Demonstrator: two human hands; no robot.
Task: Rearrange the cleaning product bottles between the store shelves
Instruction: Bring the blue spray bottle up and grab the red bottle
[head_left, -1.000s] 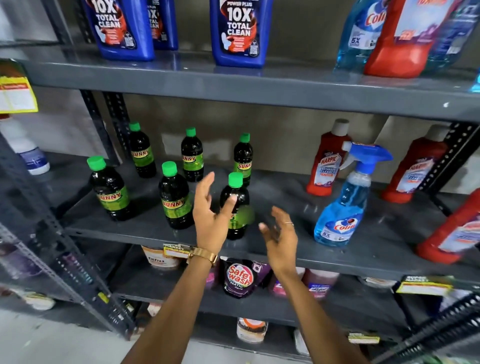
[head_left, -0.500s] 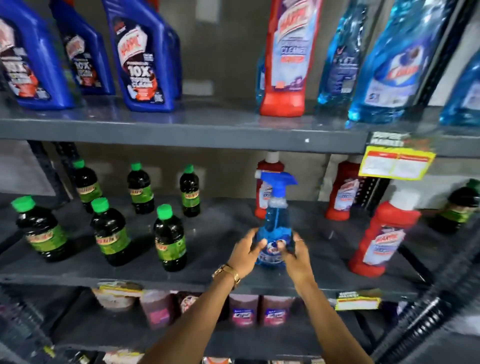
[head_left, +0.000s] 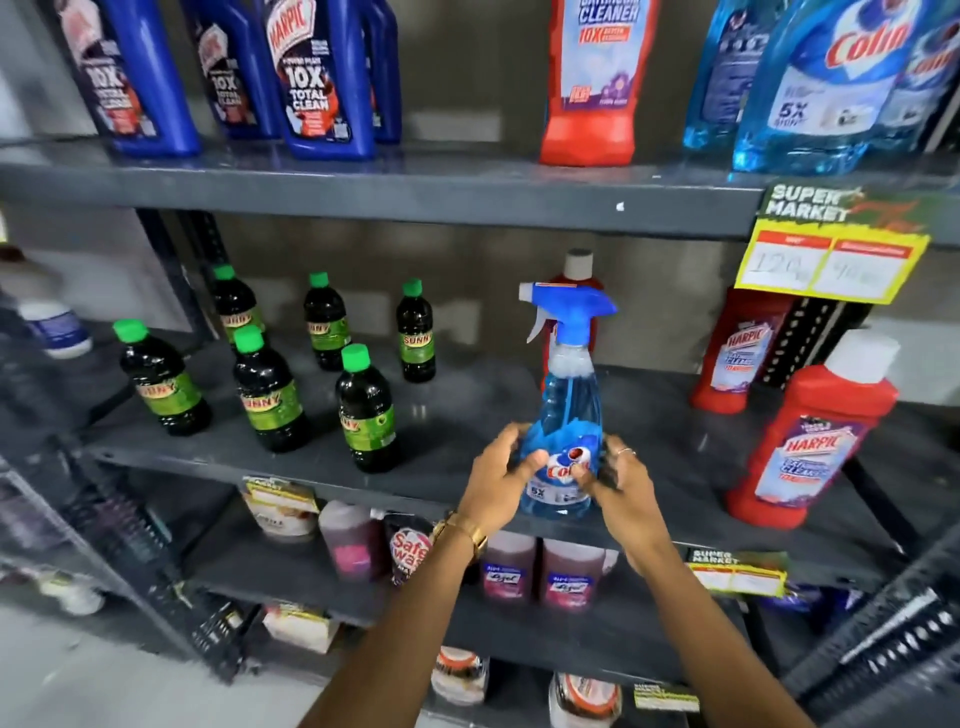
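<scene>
Head view: both hands clasp translucent blue spray bottle (head_left: 569, 415), upright.

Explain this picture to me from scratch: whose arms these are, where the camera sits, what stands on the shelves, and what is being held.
No machine here: a person wears a camera on the head, so the view looks forward and down along their own arms. The left hand, with a gold watch on its wrist, and the right hand both clasp a blue spray bottle that stands upright near the front of the middle shelf. To its left stand six dark bottles with green caps. To its right stand red bottles with white caps, and another one is behind it. The top shelf carries dark blue bottles, a red one and clear blue ones. A yellow price tag hangs from its edge.
</scene>
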